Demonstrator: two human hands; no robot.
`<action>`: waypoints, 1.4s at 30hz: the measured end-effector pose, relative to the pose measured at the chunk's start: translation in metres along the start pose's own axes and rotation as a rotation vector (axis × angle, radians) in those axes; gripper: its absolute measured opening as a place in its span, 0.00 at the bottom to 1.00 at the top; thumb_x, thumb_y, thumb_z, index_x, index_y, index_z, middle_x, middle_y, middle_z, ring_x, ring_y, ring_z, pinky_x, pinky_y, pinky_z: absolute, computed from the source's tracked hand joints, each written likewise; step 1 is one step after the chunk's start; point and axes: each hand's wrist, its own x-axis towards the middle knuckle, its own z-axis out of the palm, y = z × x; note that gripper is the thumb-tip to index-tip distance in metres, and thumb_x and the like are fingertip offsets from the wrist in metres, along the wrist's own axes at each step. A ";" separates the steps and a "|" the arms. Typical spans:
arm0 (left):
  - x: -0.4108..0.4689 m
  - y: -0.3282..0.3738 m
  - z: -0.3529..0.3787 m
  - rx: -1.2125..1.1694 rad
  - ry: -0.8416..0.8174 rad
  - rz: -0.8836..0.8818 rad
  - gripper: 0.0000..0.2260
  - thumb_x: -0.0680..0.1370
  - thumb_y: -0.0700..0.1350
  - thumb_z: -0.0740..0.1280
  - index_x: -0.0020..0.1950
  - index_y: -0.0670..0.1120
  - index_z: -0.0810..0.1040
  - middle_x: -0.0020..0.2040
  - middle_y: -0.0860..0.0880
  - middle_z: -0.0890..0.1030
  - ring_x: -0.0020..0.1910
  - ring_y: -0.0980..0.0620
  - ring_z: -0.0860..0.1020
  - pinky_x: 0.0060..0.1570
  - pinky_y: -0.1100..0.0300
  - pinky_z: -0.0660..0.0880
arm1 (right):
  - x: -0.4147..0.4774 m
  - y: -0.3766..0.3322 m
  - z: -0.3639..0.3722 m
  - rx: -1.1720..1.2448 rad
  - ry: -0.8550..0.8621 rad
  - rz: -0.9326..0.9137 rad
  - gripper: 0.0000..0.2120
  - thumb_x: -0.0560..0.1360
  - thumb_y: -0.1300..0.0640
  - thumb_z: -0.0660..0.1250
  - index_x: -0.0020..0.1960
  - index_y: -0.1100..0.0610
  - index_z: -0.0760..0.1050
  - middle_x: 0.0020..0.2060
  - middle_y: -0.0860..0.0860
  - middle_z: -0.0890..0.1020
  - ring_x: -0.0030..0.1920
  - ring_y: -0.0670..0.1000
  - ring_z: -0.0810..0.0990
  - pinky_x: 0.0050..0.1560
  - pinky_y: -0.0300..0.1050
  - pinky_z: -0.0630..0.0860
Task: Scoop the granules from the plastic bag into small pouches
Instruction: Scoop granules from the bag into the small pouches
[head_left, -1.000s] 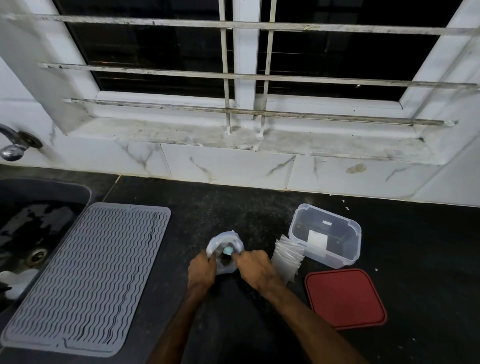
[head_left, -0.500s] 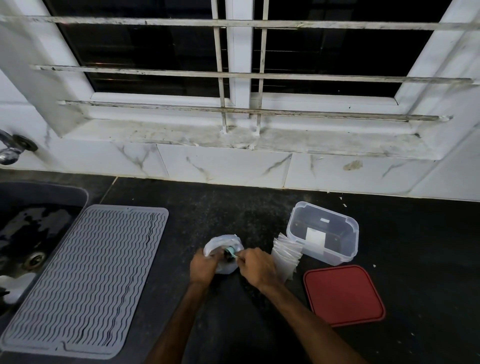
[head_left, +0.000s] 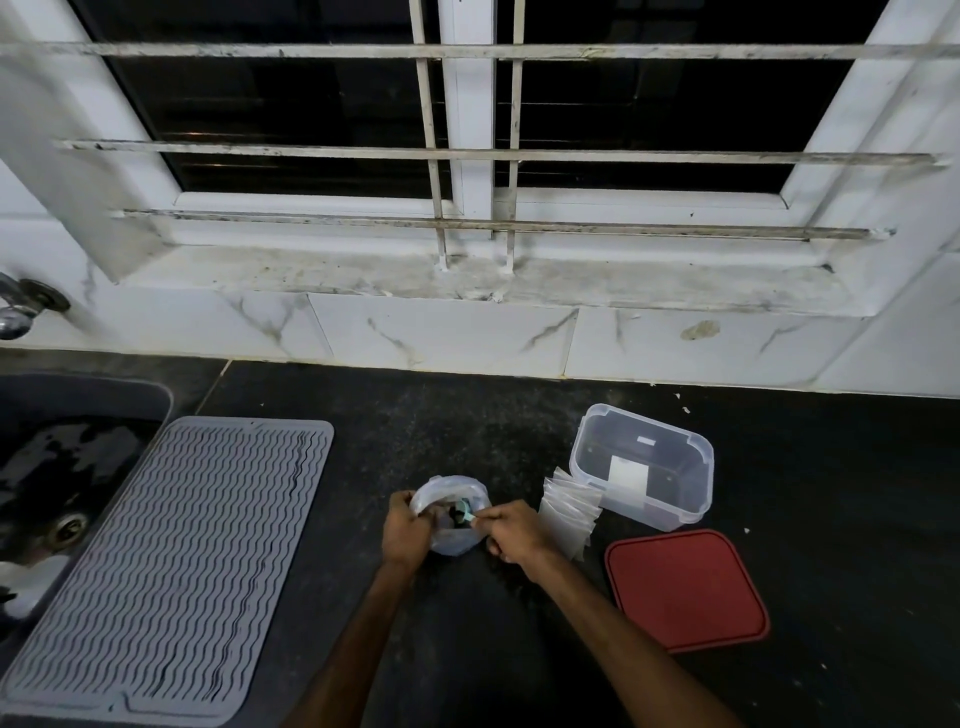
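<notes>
A clear plastic bag (head_left: 451, 493) with dark granules inside stands open on the black counter. My left hand (head_left: 405, 532) grips the bag's left side. My right hand (head_left: 514, 532) pinches the handle of a small teal scoop (head_left: 465, 515), whose bowl sits inside the bag's mouth. A stack of small clear pouches (head_left: 569, 512) leans against the container just right of my right hand.
A clear plastic container (head_left: 644, 462) stands open at the right, its red lid (head_left: 685, 587) lying flat in front of it. A grey ribbed drying mat (head_left: 171, 561) lies at the left beside the sink (head_left: 47, 467). White tiled wall and window sill run behind.
The teal scoop has dipped deeper into the bag and my right hand has shifted slightly right and down. My left hand keeps its grip on the bag.
</notes>
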 end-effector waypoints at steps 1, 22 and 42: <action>-0.001 0.004 0.001 0.046 0.005 0.011 0.13 0.76 0.36 0.67 0.59 0.43 0.71 0.52 0.44 0.79 0.48 0.48 0.77 0.47 0.54 0.75 | -0.001 0.001 0.000 -0.014 0.001 -0.013 0.07 0.76 0.55 0.67 0.47 0.51 0.84 0.25 0.52 0.76 0.24 0.47 0.70 0.27 0.41 0.66; 0.006 0.015 0.004 0.480 -0.105 0.044 0.11 0.77 0.41 0.67 0.57 0.36 0.78 0.52 0.42 0.80 0.53 0.43 0.79 0.46 0.57 0.71 | -0.018 -0.008 -0.004 -1.160 0.089 -0.432 0.13 0.80 0.56 0.59 0.62 0.56 0.74 0.55 0.55 0.81 0.54 0.57 0.81 0.54 0.51 0.74; 0.007 0.020 -0.002 0.049 -0.283 -0.180 0.12 0.78 0.43 0.69 0.59 0.38 0.78 0.51 0.41 0.81 0.51 0.43 0.80 0.53 0.51 0.76 | -0.014 0.004 -0.009 0.235 -0.125 0.158 0.07 0.75 0.54 0.69 0.49 0.53 0.85 0.27 0.51 0.73 0.25 0.45 0.65 0.22 0.37 0.59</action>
